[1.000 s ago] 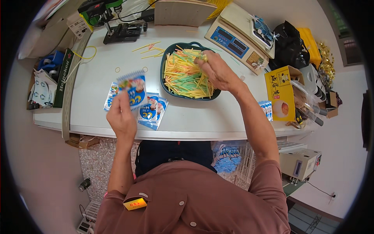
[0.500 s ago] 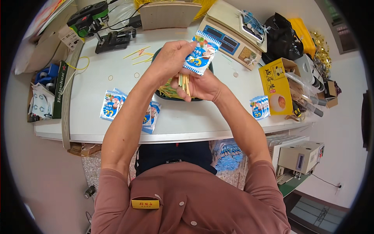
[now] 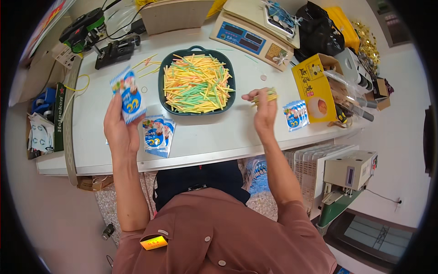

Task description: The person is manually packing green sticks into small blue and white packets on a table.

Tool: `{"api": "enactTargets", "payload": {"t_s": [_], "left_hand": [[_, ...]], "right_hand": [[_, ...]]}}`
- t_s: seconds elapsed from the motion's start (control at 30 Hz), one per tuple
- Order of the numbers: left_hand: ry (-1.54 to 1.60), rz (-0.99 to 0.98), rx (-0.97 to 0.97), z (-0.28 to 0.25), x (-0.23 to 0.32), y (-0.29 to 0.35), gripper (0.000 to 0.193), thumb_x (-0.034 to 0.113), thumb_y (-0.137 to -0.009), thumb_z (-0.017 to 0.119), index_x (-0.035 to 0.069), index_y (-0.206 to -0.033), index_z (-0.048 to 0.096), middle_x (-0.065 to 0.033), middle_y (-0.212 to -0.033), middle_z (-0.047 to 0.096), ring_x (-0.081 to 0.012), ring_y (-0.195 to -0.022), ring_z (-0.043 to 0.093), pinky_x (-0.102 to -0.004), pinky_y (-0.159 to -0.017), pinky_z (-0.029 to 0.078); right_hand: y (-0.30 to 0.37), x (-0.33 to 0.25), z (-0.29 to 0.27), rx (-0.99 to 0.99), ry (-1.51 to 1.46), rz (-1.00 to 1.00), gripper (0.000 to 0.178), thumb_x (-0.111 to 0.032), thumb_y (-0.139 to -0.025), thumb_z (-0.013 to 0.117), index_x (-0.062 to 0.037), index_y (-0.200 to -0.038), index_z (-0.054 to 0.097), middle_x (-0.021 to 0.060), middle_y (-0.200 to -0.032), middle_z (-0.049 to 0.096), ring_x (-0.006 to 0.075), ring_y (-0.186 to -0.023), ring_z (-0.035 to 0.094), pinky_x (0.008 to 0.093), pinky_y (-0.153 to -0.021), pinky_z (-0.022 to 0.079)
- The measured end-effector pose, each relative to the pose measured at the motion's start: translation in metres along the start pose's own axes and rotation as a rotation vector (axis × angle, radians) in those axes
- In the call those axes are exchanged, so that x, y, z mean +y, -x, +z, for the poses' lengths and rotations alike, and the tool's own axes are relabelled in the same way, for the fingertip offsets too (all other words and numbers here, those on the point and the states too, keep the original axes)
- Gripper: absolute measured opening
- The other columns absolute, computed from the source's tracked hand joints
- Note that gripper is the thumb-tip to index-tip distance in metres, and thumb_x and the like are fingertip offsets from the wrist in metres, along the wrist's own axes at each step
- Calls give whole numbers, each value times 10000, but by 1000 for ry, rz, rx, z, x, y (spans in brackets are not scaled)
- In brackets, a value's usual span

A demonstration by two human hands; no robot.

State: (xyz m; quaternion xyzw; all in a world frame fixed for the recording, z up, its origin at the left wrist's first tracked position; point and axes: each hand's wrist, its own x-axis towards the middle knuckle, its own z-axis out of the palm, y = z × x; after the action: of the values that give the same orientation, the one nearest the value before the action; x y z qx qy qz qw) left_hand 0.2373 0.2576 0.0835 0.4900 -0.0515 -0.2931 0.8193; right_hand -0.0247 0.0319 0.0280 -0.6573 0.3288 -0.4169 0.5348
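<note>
Hands had parted vs 0.5 s ago, when both met over the tray. Left hand [image 3: 121, 130] was grasping a blue-and-white printed plastic packet [image 3: 130, 96] between thumb and fingers, raised left of the tray. Right hand [image 3: 265, 114] was closed round a small bundle of thin yellow and green sticks [image 3: 270, 97], right of the tray, short of the fanned blue-and-white packets [image 3: 295, 115]. Dark teal rectangular plastic tray [image 3: 161, 84], piled with pastel sticks [image 3: 196, 84], sat between the hands, now uncovered. More blue-and-white packets [image 3: 156, 135] lay just beside the left hand. Labels: light lettering on the held packet's blue patch, dark characters on the yellow cardboard box [image 3: 306, 86], white lettering on the green cardboard box [image 3: 59, 116]
</note>
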Motion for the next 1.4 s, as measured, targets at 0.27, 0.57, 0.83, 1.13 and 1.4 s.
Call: {"api": "enactTargets", "payload": {"t_s": [0.27,0.57,0.83,1.13,1.4], "left_hand": [[32,-169,97,-25,-28,38,297,234,-1031,495,24,-1224,576,-79,-1067,692,-154,-847,713,-283,-548,615],[-68,-192,4,-23,-33,48,297,241,-1018,543,10,-1196,599,-88,-1042,703,-162,-832,725,-301,-593,628],[-50,-354,-15,-20,-47,59,227,163,-959,657,2,-1118,654,-99,-998,724,-133,-787,717,-268,-695,596],[-535,-147,-278,-26,-49,66,143,106,-932,683,-23,-897,734,-14,-793,695,-31,-693,573,-193,-607,446],[-498,-178,-427,-22,-42,77,160,118,-938,678,-28,-937,745,11,-773,682,-14,-705,550,-198,-606,445]], "right_hand": [[26,33,10,26,189,51,187,-173,-1035,513,10,-1052,545,109,-961,660,196,-1036,641,297,-936,468],[22,42,6,90,22,75,145,-148,-1046,464,-7,-1073,486,141,-1006,683,230,-1059,656,328,-949,487],[24,21,7,191,-963,356,143,-185,-1047,471,-50,-1055,517,128,-1044,665,368,-1231,556,487,-1100,404],[38,-54,59,-44,-934,116,147,-185,-1051,455,-66,-1093,531,97,-1042,684,339,-1232,571,507,-1153,328],[45,-78,114,-216,-983,99,184,-203,-1066,401,-66,-1174,459,177,-1082,674,398,-1256,546,499,-1151,320]]}}
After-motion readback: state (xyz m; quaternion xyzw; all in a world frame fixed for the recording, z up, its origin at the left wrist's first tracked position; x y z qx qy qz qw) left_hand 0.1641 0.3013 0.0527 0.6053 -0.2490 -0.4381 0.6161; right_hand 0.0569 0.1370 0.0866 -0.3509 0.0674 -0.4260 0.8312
